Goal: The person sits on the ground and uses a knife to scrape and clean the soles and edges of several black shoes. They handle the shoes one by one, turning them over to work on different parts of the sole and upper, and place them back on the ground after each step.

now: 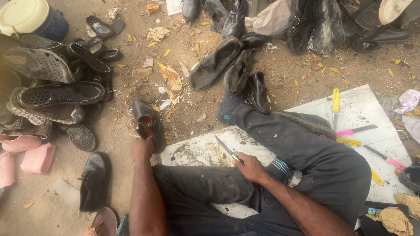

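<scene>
Here, label by label:
Knife: a slim blade [227, 150] with a dark handle, just above the near lap, tip pointing far-left over the white board [367, 109].
Right hand: the right hand [250, 167] has its fingers curled tight around the knife handle, resting on the dark trouser leg [302, 144].
Black shoe: a black shoe [148, 123] with a red lining lies on the dirt, left of the board.
Left hand: the left hand [141, 148] reaches into the shoe's opening; the fingers are hidden inside, so I cannot tell how far they are closed, though they seem to grip the heel.
Tools: yellow- and pink-handled tools [355, 130] lie on the board at right.
Shoe pile: worn sandals and shoes [57, 94] heaped at far left.
More shoes: dark shoes [216, 63] beyond the socked foot [228, 109].
Container: a blue tub with a cream lid [33, 17], far-left corner.
</scene>
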